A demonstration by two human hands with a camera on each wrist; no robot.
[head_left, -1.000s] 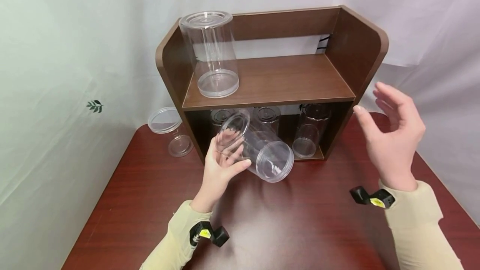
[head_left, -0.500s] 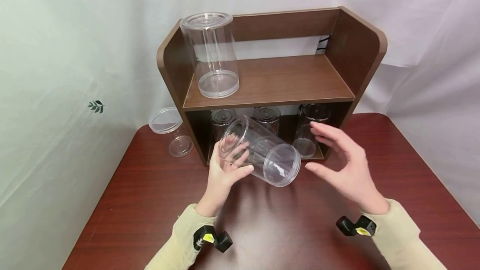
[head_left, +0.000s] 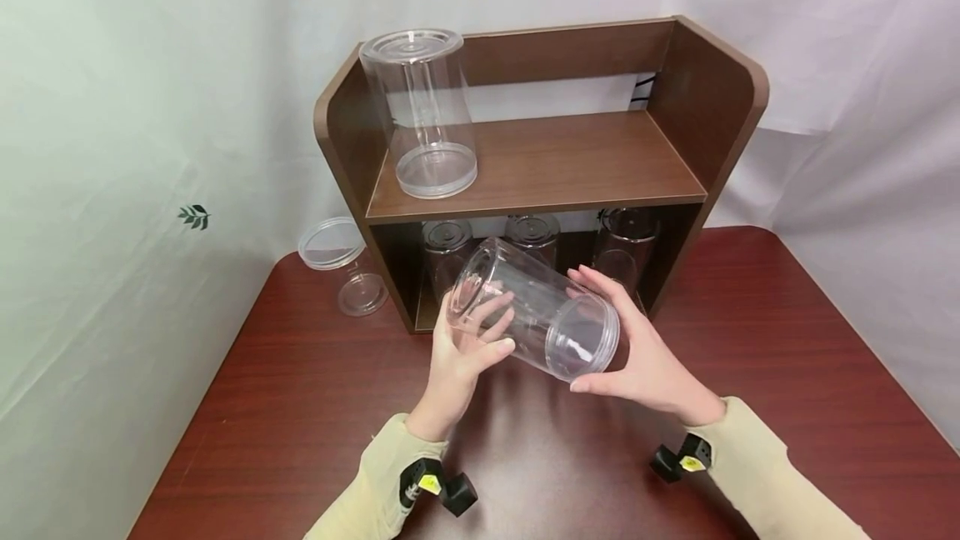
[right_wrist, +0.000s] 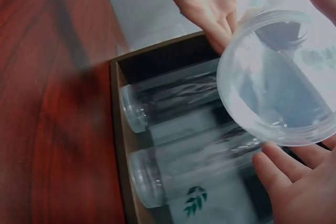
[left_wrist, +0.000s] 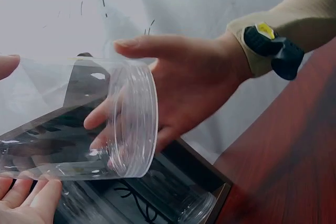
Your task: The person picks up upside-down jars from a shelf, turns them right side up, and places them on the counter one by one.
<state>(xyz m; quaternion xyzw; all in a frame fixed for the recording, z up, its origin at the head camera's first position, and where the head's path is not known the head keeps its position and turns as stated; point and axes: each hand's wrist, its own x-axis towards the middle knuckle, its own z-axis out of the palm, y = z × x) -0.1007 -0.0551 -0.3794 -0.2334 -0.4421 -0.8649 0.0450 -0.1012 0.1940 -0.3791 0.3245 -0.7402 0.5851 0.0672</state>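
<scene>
Both hands hold one clear plastic cylindrical jar (head_left: 534,312) tilted on its side in the air, just in front of the lower opening of a brown wooden two-tier shelf (head_left: 547,165) and above the dark red wooden tabletop (head_left: 300,407). The left hand (head_left: 465,352) grips the jar's far, upper end, fingers (head_left: 491,315) curled round the wall and showing through the plastic. The right hand (head_left: 637,357) cups the nearer, lower end, thumb under the rim and fingers spread along the jar's side; in the left wrist view the same right hand (left_wrist: 194,87) lies against that round end.

On the shelf's upper board a second clear plastic jar (head_left: 423,111) stands upright near the left wall. In the lower compartment three more clear jars (head_left: 534,236) stand side by side; the right wrist view shows two of them (right_wrist: 173,103) behind the held jar. Left of the shelf, by the white cloth backdrop (head_left: 112,107), another clear lidded jar (head_left: 341,261) stands on the tabletop. Both forearms wear pale beige sleeves (head_left: 375,482) with black wrist mounts.
</scene>
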